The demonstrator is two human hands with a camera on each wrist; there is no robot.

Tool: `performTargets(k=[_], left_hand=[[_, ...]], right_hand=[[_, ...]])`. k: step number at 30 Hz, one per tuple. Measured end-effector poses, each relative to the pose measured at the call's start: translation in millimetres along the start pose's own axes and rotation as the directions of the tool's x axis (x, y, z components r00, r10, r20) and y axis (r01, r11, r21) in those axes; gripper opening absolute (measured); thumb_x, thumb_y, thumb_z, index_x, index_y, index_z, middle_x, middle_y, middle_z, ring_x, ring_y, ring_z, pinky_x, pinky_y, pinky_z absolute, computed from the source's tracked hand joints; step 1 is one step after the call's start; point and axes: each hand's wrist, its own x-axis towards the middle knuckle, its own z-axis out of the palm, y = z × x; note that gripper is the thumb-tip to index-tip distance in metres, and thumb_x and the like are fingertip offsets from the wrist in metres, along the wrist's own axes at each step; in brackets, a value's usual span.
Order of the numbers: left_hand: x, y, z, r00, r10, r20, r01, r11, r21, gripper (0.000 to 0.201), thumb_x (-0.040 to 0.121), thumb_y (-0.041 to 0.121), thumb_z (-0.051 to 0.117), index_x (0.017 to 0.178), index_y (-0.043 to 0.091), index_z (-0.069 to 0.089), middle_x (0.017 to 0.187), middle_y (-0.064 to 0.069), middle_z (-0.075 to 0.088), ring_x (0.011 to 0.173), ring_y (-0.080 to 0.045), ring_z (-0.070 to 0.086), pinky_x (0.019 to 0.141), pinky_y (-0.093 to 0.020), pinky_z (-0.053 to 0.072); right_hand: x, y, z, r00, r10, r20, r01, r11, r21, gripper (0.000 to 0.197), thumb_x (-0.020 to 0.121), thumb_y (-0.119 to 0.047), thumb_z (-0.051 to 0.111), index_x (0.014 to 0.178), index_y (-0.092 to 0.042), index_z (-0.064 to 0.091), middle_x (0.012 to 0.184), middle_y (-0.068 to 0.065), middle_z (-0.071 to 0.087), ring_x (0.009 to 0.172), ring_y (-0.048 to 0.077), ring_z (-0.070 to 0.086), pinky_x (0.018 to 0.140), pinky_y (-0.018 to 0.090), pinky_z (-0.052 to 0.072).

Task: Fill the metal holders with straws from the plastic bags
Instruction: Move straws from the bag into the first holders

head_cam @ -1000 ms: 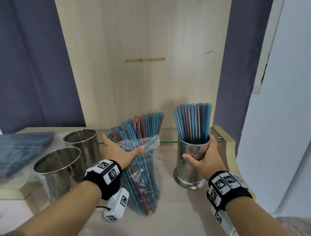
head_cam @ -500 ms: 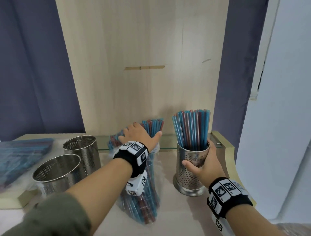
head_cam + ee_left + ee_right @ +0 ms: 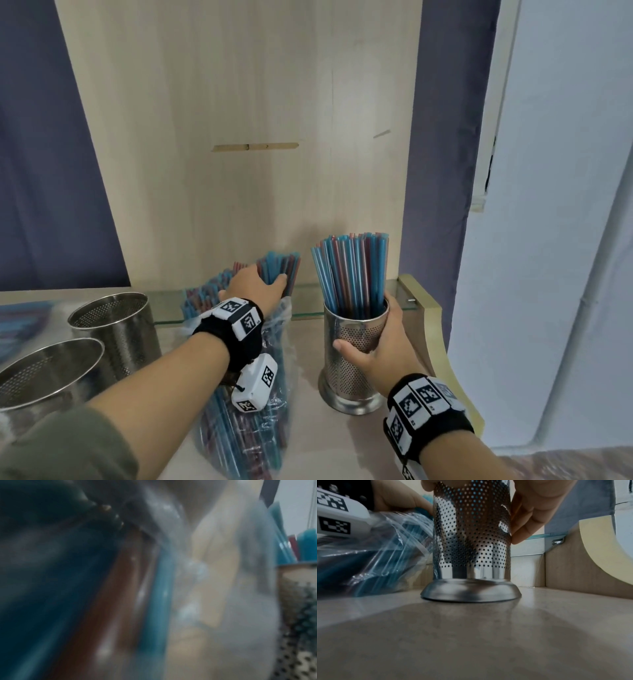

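Observation:
A perforated metal holder (image 3: 352, 377) packed with blue and red straws (image 3: 352, 270) stands on the counter at the right. My right hand (image 3: 376, 349) grips its upper wall, thumb on the left and fingers (image 3: 530, 517) on the right of the holder (image 3: 471, 534). To its left a clear plastic bag (image 3: 253, 421) leans upright with straws (image 3: 279, 269) sticking out of its mouth. My left hand (image 3: 255, 284) reaches over the bag's mouth and grips a bunch of those straw tops, thumb on the right. The left wrist view is blurred: straws (image 3: 150, 601) behind plastic.
Two empty metal holders (image 3: 113, 322) (image 3: 44, 370) stand at the left. Another bag of straws (image 3: 20, 318) lies at the far left. A glass ledge (image 3: 308, 308) runs along the wooden back panel. A raised curved edge (image 3: 442, 346) bounds the counter on the right.
My left hand has left the bag's middle and gone up and back to the straw tops, closing round them. The right hand stays on the holder.

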Motion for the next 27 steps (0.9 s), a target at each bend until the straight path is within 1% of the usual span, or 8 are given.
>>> performTargets(k=[6,9,12,19,22,24,26,27], left_hand=[[7.1,4.5,-2.4,0.999,0.028,-0.015,-0.030,0.980,-0.199,0.035,0.090,0.046,0.057,0.095,0.012,0.064,0.090,-0.010,0.066,0.089,-0.033,0.062,0.085,-0.041,0.051],[8.6,10.1,-7.3,0.995,0.089,-0.040,-0.096,0.970,-0.224,0.029,0.092,0.043,0.057,0.088,0.015,0.062,0.079,-0.006,0.064,0.083,-0.033,0.063,0.076,-0.037,0.051],[11.5,16.2,-14.7,0.992,0.111,-0.058,-0.123,0.947,-0.295,0.026,0.093,0.038,0.057,0.082,0.015,0.060,0.071,-0.004,0.060,0.078,-0.032,0.063,0.073,-0.037,0.051],[19.1,30.9,-37.6,0.991,0.108,-0.079,-0.131,0.892,-0.432,0.020,0.096,0.027,0.056,0.092,0.008,0.062,0.071,0.000,0.058,0.073,-0.025,0.058,0.065,-0.027,0.041],[22.9,36.0,-43.3,0.992,0.104,-0.071,-0.125,0.881,-0.456,0.017,0.097,0.021,0.053,0.085,0.011,0.061,0.070,0.003,0.057,0.066,-0.018,0.058,0.048,-0.014,0.043],[25.7,38.1,-45.3,0.994,0.085,-0.065,-0.106,0.855,-0.508,0.017,0.098,0.018,0.051,0.089,0.008,0.062,0.073,0.001,0.061,0.070,-0.020,0.063,0.055,-0.010,0.049],[30.4,37.9,-45.4,0.996,0.072,-0.053,-0.089,0.829,-0.552,0.022,0.098,0.018,0.050,0.102,0.001,0.063,0.077,-0.003,0.067,0.068,-0.012,0.068,0.069,-0.025,0.056],[32.1,37.9,-45.3,0.996,0.065,-0.057,-0.086,0.829,-0.553,0.026,0.098,0.019,0.049,0.109,-0.001,0.061,0.078,-0.003,0.068,0.062,-0.006,0.066,0.066,-0.025,0.056]], right_hand=[[0.5,0.2,0.3,1.000,-0.002,-0.003,0.002,1.000,0.001,0.110,0.062,-0.043,0.090,0.147,-0.039,0.020,0.127,-0.031,0.045,0.120,-0.002,0.049,0.101,0.021,0.041],[-0.1,0.2,0.6,1.000,0.002,0.001,-0.002,1.000,0.000,0.110,0.062,-0.044,0.089,0.146,-0.040,0.019,0.126,-0.032,0.044,0.121,-0.001,0.049,0.101,0.021,0.041],[-0.3,0.8,1.6,1.000,0.011,0.005,-0.011,1.000,0.003,0.115,0.057,-0.052,0.087,0.147,-0.041,0.017,0.136,-0.020,0.048,0.124,0.003,0.050,0.105,0.028,0.043],[-0.4,0.7,1.4,1.000,0.002,0.005,-0.002,1.000,0.014,0.112,0.052,-0.062,0.082,0.142,-0.049,0.017,0.136,-0.020,0.047,0.125,0.002,0.049,0.107,0.031,0.044],[0.1,1.2,1.5,1.000,0.001,0.001,-0.001,1.000,0.018,0.112,0.050,-0.063,0.082,0.141,-0.051,0.017,0.137,-0.019,0.047,0.127,0.004,0.049,0.108,0.034,0.044],[0.2,2.4,2.1,1.000,-0.004,-0.001,0.004,1.000,0.013,0.113,0.050,-0.064,0.082,0.142,-0.049,0.018,0.138,-0.018,0.047,0.127,0.005,0.049,0.109,0.036,0.045],[0.0,3.0,2.6,1.000,-0.004,0.000,0.004,1.000,0.012,0.114,0.050,-0.064,0.082,0.142,-0.048,0.018,0.138,-0.018,0.048,0.128,0.006,0.049,0.109,0.037,0.045],[0.1,3.0,2.8,1.000,-0.004,-0.001,0.004,1.000,0.014,0.114,0.050,-0.064,0.082,0.143,-0.047,0.018,0.138,-0.018,0.048,0.128,0.006,0.049,0.109,0.037,0.045]])
